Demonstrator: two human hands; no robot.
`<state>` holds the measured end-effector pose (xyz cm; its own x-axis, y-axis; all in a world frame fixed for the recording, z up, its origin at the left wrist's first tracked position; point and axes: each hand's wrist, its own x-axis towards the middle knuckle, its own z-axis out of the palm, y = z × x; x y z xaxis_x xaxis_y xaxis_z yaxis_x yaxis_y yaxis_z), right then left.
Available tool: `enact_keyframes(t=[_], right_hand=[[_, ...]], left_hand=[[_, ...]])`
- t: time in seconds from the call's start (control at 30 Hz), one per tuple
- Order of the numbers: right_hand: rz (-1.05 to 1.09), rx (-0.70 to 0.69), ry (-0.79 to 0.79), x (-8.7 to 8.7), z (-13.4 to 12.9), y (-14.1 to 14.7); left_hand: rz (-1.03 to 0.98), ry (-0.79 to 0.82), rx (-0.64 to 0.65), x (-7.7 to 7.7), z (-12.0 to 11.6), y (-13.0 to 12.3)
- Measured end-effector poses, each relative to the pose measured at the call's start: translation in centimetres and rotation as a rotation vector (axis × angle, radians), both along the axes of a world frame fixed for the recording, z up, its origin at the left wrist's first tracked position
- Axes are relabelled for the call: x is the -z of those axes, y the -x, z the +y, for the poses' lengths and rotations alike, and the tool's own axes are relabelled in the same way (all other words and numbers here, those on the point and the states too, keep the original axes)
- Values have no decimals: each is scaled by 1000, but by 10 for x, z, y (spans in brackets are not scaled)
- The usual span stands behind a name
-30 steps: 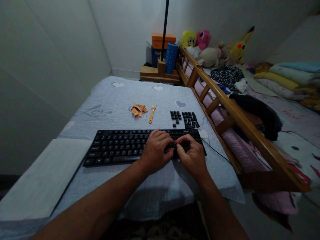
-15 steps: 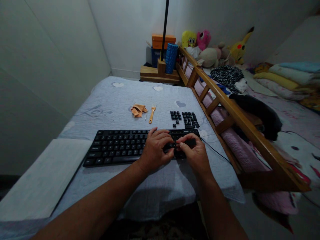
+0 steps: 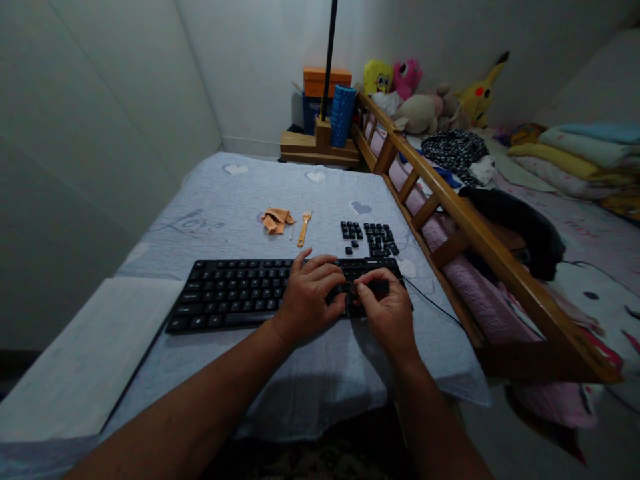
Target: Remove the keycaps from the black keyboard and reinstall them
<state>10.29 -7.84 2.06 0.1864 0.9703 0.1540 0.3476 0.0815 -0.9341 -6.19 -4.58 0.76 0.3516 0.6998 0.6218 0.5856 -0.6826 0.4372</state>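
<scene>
A black keyboard [image 3: 240, 290] lies on the pale cloth-covered table, its right part under both hands. My left hand [image 3: 313, 290] rests on it right of the middle, fingers apart and slightly bent, thumb by the near edge. Over the number-pad end, my right hand [image 3: 387, 303] has thumb and forefinger pinched together, close to the left fingertips. Whatever is in that pinch is too small and dark to make out. Several loose black keycaps [image 3: 379, 235] lie in groups beyond the keyboard's right end.
A brush with an orange handle [image 3: 303, 233], a thin white stick [image 3: 291, 231] and a crumpled orange cloth [image 3: 277, 221] lie behind the keyboard. A white sheet [image 3: 90, 360] is at the left. The keyboard cable [image 3: 435, 305] runs toward the wooden bed rail [image 3: 450, 213].
Both hands have shifted only slightly over the keyboard's right part. My right fingertips have moved a little right, and the left hand a little left. The loose keycaps have not moved.
</scene>
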Motion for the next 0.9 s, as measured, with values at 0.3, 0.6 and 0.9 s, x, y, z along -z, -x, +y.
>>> enact_keyframes(t=[0.3,0.6,0.9], right_hand=[[-100,-114,-86,-7,3,-7],[-248,-313,-131,-7,13,-15],[-301,-401,-146,-10,22,-23]], left_hand=[[-81,145,-8,-1,-1,1],[-176,238,19,0,3,1],[-162,226,55,1,1,0]])
